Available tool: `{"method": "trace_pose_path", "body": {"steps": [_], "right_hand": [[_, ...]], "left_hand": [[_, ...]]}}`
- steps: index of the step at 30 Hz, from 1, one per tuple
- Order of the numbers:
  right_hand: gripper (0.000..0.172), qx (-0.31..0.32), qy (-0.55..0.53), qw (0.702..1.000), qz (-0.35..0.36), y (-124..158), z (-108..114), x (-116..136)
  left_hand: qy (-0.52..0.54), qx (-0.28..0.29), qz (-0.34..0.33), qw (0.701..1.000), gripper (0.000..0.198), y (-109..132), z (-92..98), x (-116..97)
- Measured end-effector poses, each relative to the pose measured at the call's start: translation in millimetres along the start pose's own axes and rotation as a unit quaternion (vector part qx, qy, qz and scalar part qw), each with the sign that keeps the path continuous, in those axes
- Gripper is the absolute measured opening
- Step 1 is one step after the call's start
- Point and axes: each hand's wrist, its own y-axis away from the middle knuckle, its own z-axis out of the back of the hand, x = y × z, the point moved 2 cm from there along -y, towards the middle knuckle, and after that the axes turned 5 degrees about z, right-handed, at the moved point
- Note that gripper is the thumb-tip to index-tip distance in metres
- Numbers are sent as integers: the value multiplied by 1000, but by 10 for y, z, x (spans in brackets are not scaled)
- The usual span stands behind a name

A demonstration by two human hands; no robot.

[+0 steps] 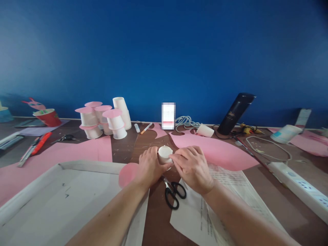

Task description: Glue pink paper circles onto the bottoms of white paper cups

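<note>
Left hand (150,165) curls around the small white cup (165,154) at mid-table (156,218), with a pink disc (126,173) beside the wrist. Right hand (191,167) pinches the cup's other side. Judgement: light, even pressure should keep the thin wall round. Writing on the printed sheet (230,184) and the flask (237,112) is too blurred to read.

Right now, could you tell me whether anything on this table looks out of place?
A white paper cup lies tipped on its side beside the coiled grey cable, and the dark cylindrical flask to its right leans rather than stands.
</note>
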Motion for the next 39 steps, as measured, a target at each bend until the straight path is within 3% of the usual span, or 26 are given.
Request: {"method": "trace_pose_path", "body": {"steps": [17,24,29,39], "right_hand": [[21,-59,-61,996,17,57,-78,36],[16,-119,-149,976,-105,82,-71,-83],[10,-113,-155,972,-137,86,-102,-143],[13,-72,-116,987,-84,74,-148,-83]], "left_hand": [[6,36,30,999,31,-5,96,-74],[17,22,11,1000,40,-4,66,-32],[25,14,7,1000,44,-5,36,2],[31,42,15,999,40,-4,111,-50]]}}
